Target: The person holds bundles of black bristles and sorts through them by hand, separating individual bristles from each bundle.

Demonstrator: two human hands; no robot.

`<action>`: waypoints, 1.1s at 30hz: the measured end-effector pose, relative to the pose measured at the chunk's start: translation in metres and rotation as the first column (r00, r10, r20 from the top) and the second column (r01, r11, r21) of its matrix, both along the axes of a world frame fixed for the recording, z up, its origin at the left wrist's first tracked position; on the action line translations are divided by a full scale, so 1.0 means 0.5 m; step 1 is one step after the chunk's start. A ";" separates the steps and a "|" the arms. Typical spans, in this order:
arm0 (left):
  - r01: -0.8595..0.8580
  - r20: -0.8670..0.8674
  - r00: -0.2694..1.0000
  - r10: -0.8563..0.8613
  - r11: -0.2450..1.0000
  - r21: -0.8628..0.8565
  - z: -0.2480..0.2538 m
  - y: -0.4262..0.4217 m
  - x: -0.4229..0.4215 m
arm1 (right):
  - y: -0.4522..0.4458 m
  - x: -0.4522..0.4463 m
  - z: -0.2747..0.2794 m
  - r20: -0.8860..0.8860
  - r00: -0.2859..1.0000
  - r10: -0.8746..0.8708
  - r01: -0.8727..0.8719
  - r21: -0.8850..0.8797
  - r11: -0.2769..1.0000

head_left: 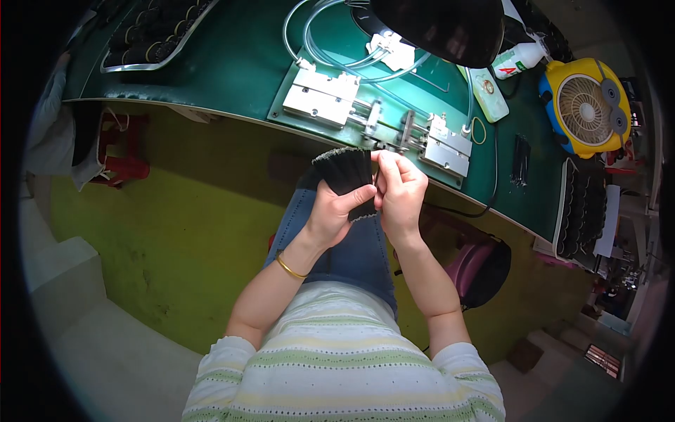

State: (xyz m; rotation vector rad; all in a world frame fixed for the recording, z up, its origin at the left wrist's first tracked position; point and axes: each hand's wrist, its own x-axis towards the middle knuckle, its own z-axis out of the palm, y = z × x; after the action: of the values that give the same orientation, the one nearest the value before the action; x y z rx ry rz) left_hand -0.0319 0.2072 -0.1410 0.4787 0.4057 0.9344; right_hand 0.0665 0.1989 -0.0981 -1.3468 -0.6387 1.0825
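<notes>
A fanned bundle of flat black strips with pale, frayed-looking ends is held above my lap, near the table's front edge. My left hand is wrapped round its lower part, with the thumb across the front. At the bundle's right edge, my right hand has its thumb and fingers pinched together close to the strips. What lies between those fingertips is too small to make out. Just beyond my hands, a metal fixture with two silver blocks and facing clamps is mounted on a plate.
The green table carries a black lamp, clear hoses, a white bottle, a yellow and blue fan, and trays of black pieces at left and right. Another person's sleeve shows at far left.
</notes>
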 end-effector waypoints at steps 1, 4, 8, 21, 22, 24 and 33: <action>-0.002 0.001 1.000 0.002 1.000 -0.002 0.000 0.000 0.000 | -0.001 0.002 0.000 -0.023 1.000 0.004 -0.004 -0.002 1.000; 0.006 0.007 1.000 -0.006 1.000 0.019 0.003 0.001 -0.001 | 0.001 0.002 -0.001 -0.047 0.999 0.004 -0.004 -0.005 1.000; 0.015 -0.004 1.000 -0.014 1.000 0.028 0.005 0.001 0.002 | 0.003 0.002 -0.003 -0.037 0.999 -0.002 0.001 -0.014 1.000; 0.046 -0.022 0.999 -0.047 0.999 -0.016 0.027 0.000 -0.018 | -0.013 -0.001 0.015 0.159 0.980 0.120 -0.128 0.038 0.991; 0.046 -0.021 0.999 -0.047 0.999 -0.015 0.027 0.000 -0.018 | -0.013 -0.003 0.019 0.139 0.984 0.114 -0.122 0.050 0.991; 0.043 -0.033 0.998 -0.044 0.998 -0.050 0.022 0.000 -0.016 | -0.015 -0.004 0.020 0.173 0.978 0.118 -0.127 0.044 0.991; 0.016 -0.033 0.999 -0.019 0.996 -0.092 0.014 -0.002 -0.007 | -0.007 -0.001 0.006 0.108 0.992 0.070 -0.067 -0.033 0.997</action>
State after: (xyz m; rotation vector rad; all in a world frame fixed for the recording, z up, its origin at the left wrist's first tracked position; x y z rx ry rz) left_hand -0.0355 0.2061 -0.1343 0.4138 0.4723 0.8876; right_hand 0.0662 0.1953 -0.0951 -1.4258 -0.7567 1.0823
